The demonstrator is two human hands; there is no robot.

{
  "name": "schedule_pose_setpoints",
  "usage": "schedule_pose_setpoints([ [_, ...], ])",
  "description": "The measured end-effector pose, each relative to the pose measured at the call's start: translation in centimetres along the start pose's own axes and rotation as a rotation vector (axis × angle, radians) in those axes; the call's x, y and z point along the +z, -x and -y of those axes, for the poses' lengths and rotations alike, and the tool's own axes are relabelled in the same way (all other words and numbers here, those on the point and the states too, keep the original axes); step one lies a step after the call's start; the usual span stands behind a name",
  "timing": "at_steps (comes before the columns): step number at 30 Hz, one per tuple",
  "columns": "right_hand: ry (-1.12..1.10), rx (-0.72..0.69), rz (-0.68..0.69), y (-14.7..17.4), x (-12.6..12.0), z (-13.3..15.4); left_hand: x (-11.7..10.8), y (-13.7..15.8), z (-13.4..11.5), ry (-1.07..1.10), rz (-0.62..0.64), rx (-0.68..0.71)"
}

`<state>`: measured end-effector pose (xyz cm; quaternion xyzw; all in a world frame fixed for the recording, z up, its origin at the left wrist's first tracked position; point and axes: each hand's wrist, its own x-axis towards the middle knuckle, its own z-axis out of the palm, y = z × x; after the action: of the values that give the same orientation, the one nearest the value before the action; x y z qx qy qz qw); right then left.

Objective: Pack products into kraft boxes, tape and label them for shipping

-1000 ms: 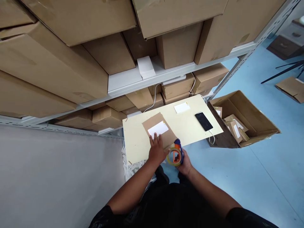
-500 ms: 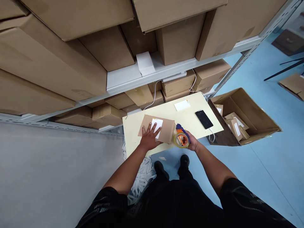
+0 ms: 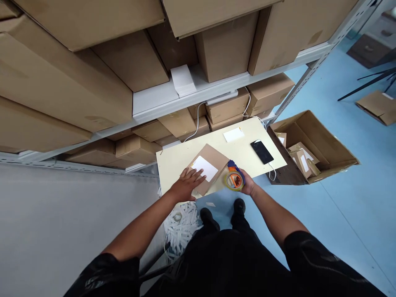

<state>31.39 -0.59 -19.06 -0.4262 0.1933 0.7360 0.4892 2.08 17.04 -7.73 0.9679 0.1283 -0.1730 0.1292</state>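
One cardboard parcel; tape dispenser, ring-shaped roll.

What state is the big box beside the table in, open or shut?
Open: the box has no cover across its top, and small packages show inside.

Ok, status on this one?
Left hand partly over flat brown cardboard parcel. Right hand gripping blue-and-orange tape dispenser. Black rectangular phone lies clear.

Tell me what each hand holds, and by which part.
The right hand holds the tape dispenser by its blue side; the left hand grips nothing, spread partly over the package.
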Motion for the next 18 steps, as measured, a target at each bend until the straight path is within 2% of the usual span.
schedule_pose_setpoints([
  [2, 0.094, 0.044, -0.015, -0.6, 0.6, 2.7, 0.2, 0.3, 1.8, -0.044, -0.003, 0.070],
  [4, 0.146, 0.059, -0.029, -1.2, 1.5, 4.6, 0.8, -0.4, 2.3, -0.053, -0.041, 0.066],
  [6, 0.152, 0.042, -0.028, -1.5, 2.3, 5.5, 1.4, -1.3, 1.9, -0.041, -0.094, 0.012],
  [8, 0.124, 0.006, -0.009, -1.5, 2.5, 5.0, 2.0, -1.9, 1.2, -0.023, -0.141, -0.055],
  [10, 0.071, -0.018, 0.010, -1.0, 2.1, 2.5, 2.2, -2.3, 0.4, 0.000, -0.174, -0.109],
  [13, -0.050, -0.029, 0.019, 0.2, 1.3, -4.8, 2.0, -3.4, -1.4, 0.053, -0.214, -0.235],
  [16, -0.118, 0.050, 0.062, 1.2, 1.3, -12.5, 1.7, -5.2, -5.2, 0.120, -0.260, -0.502],
  [18, -0.181, 0.059, 0.084, 1.4, 1.7, -14.5, 1.6, -5.8, -8.1, 0.179, -0.269, -0.634],
])
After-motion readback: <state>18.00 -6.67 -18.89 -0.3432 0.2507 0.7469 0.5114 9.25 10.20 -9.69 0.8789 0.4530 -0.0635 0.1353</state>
